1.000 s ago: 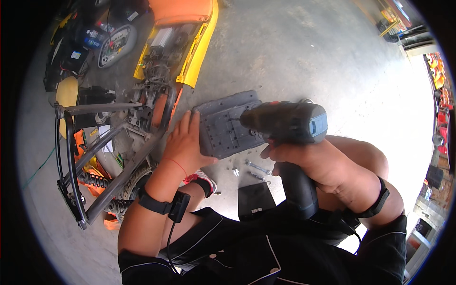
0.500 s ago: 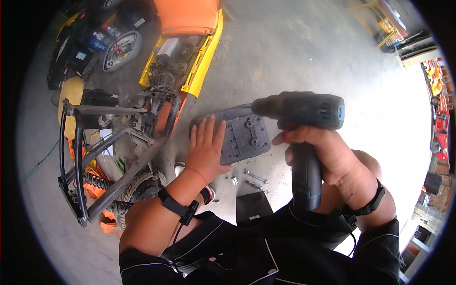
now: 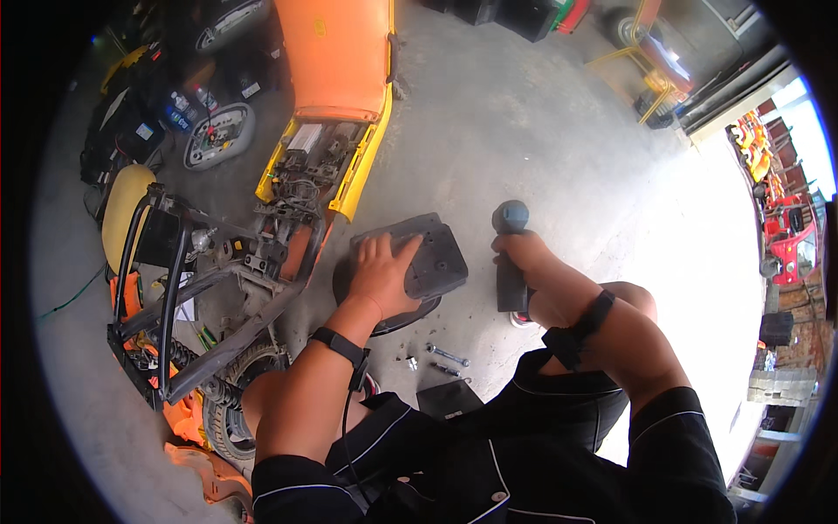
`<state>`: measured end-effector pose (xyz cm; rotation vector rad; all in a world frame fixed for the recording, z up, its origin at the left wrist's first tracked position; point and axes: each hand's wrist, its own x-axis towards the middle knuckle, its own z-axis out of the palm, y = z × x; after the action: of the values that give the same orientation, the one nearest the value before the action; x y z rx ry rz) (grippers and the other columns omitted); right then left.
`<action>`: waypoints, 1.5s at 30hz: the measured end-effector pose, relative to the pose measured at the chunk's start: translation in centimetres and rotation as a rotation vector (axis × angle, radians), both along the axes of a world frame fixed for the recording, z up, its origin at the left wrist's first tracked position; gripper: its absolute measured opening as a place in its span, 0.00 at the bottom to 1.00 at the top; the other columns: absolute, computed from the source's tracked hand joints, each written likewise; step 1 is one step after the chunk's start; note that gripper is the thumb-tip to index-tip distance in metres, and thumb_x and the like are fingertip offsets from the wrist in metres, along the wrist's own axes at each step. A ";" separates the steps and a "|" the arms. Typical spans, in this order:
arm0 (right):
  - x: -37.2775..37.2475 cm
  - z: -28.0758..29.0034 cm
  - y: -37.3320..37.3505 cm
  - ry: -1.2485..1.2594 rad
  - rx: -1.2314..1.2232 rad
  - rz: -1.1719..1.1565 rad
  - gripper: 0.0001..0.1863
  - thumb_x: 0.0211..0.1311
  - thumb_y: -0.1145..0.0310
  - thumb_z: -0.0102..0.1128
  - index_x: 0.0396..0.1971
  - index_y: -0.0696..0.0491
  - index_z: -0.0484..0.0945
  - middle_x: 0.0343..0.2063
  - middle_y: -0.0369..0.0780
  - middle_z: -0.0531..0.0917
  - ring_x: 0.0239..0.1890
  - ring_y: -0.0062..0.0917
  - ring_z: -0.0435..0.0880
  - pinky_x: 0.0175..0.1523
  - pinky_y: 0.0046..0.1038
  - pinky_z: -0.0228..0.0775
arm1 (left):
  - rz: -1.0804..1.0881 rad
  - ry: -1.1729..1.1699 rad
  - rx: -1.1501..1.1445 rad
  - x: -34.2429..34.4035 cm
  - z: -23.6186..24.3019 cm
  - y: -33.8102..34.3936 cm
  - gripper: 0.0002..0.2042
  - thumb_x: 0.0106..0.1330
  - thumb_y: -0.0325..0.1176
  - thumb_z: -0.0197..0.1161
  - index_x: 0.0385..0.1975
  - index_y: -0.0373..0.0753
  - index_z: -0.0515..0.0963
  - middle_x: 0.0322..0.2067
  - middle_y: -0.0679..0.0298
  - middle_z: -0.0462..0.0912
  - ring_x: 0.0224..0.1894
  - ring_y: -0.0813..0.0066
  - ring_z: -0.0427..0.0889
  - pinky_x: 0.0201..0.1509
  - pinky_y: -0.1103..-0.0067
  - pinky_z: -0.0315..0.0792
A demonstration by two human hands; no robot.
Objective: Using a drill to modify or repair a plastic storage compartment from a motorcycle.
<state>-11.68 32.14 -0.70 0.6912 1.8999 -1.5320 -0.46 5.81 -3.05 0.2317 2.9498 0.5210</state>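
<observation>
My left hand (image 3: 380,275) grips a dark grey plastic part (image 3: 441,258) with a rectangular moulded plate, fingers over its top and thumb along its near side. The part is tilted, and a rounded black portion shows beneath it. In my right hand (image 3: 528,262) is a black cordless drill (image 3: 512,284), held by its handle to the right of the part and apart from it. Its rear end faces me and its tip is hidden. On the floor nearer to me lie a metal spanner (image 3: 448,355), small metal pieces (image 3: 412,362) and a flat black piece (image 3: 449,399).
A partly stripped vehicle with a black tube frame (image 3: 179,288) and an orange and yellow body panel (image 3: 336,61) stands at the left. Orange panels (image 3: 205,472) lie near its wheel (image 3: 236,393). A yellow metal stand (image 3: 655,79) is at the far right.
The drill has moved away from the part, down and left, and now points away from me. The plastic part has been tilted under my left hand. My view has shifted.
</observation>
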 end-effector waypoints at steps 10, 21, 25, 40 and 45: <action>7.1 -19.0 0.4 0.334 0.831 0.471 0.32 0.58 0.70 0.66 0.61 0.57 0.64 0.48 0.55 0.83 0.52 0.52 0.85 0.57 0.48 0.77 | 0.465 0.308 0.187 1.5 7.5 -3.8 0.54 0.41 0.48 0.83 0.74 0.51 0.61 0.60 0.46 0.68 0.65 0.44 0.65 0.71 0.54 0.60; 19.9 -28.6 -3.5 0.115 0.833 0.628 0.31 0.65 0.62 0.61 0.65 0.57 0.67 0.50 0.51 0.82 0.54 0.42 0.84 0.59 0.44 0.74 | 0.541 0.410 0.815 3.3 13.0 -6.0 0.52 0.46 0.32 0.82 0.75 0.39 0.60 0.65 0.53 0.67 0.68 0.60 0.67 0.74 0.66 0.61; 15.7 -29.2 -5.2 0.077 0.934 0.495 0.29 0.65 0.56 0.62 0.60 0.58 0.71 0.51 0.51 0.82 0.55 0.43 0.85 0.58 0.46 0.75 | 0.509 0.467 0.826 3.2 14.6 -6.8 0.52 0.49 0.36 0.81 0.76 0.38 0.58 0.65 0.52 0.67 0.67 0.59 0.68 0.74 0.66 0.60; -3.3 5.2 2.2 0.039 -1.223 0.241 0.22 0.71 0.61 0.61 0.54 0.63 0.77 0.50 0.51 0.86 0.46 0.43 0.90 0.54 0.47 0.85 | 0.401 0.637 1.661 4.7 12.5 -14.4 0.46 0.60 0.59 0.69 0.74 0.39 0.62 0.69 0.57 0.69 0.69 0.55 0.71 0.72 0.59 0.66; -1.4 13.3 3.7 0.080 -1.253 0.090 0.21 0.74 0.64 0.56 0.59 0.63 0.76 0.50 0.52 0.86 0.47 0.41 0.90 0.56 0.46 0.85 | 0.234 0.415 1.923 1.7 11.4 -15.5 0.41 0.67 0.63 0.61 0.72 0.40 0.64 0.69 0.59 0.71 0.70 0.55 0.70 0.73 0.58 0.64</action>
<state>-13.11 35.86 12.59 -0.0412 0.6660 -2.2413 1.23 -9.71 8.39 0.1151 1.5215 3.2302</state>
